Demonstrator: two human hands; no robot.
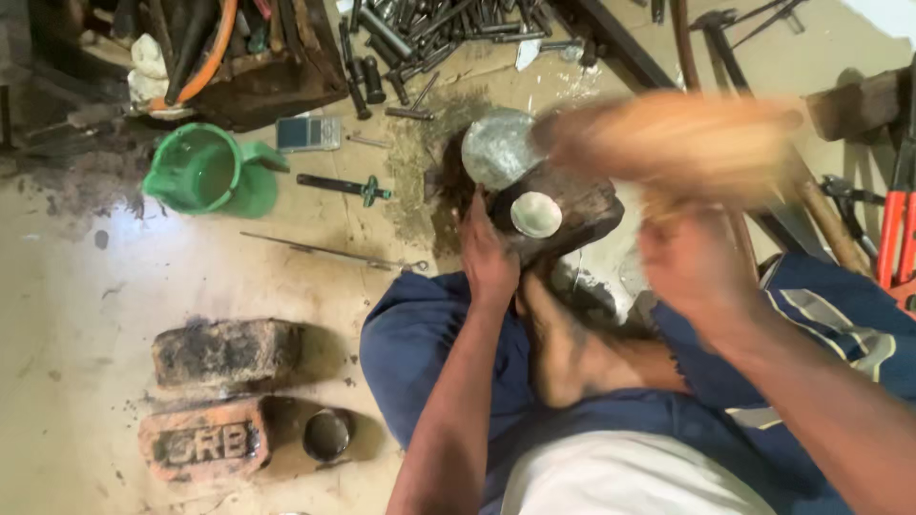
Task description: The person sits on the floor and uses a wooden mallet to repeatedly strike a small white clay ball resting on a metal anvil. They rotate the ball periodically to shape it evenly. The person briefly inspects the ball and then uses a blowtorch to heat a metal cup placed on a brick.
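The person sits on the floor (76, 277) with one bare foot (563, 353) drawn in near the body. The left hand (489, 256) rests against the near left edge of a dark wooden block (582, 205), its fingers (474, 224) curled close together and pressed to the block's side. A small shallow metal bowl (535, 214) lies in a hollow on top of the block, just right of those fingers and not touched by them. Just beyond it, a larger round metal dish (496, 148) leans at the block's far edge.

The right hand (692, 267) is raised to the right of the block and blurred; its fingers appear closed around the handle of a wooden mallet (668, 138), though how tightly cannot be told. The mallet's broad pale head hovers above and to the right of the small bowl, apart from it.

Far left stands a green plastic jug (205, 172); two bricks (224, 353) lie near left, with a small dark tin (327, 435) beside them.
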